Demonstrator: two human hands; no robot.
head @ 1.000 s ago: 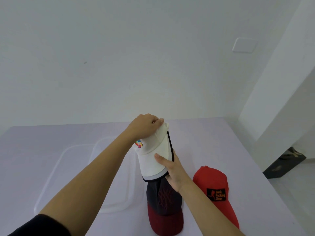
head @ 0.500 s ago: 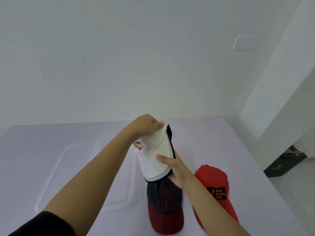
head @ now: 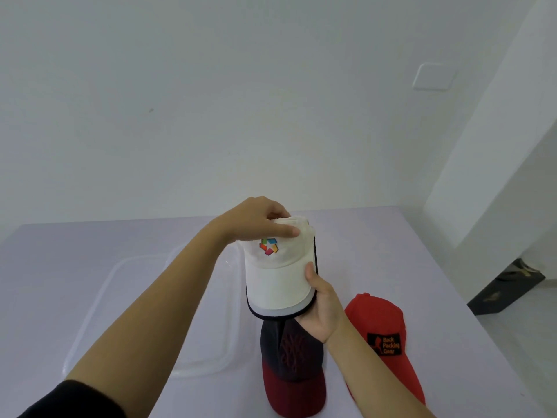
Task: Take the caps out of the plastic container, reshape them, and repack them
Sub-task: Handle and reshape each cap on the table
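Observation:
I hold a white cap [head: 277, 279] with a small multicoloured logo up above the table. My left hand [head: 256, 220] pinches the top of its crown. My right hand [head: 321, 306] grips the right edge of its brim from below, thumb on top. Under it on the table lies a dark navy cap [head: 291, 354] with a dark red brim. A red cap [head: 381, 333] with a black patch lies to the right of it. The clear plastic container [head: 99, 297] sits on the table at the left, partly behind my left forearm.
A pale lilac table [head: 391, 251] meets a white wall at its far edge. Its right edge drops to a light floor, where a dark box [head: 506, 289] sits. A white switch plate [head: 434, 76] is on the wall.
The white cap has turned so its logo and front face me more squarely. My left hand shifted its pinch on the crown. My right hand stayed on the brim.

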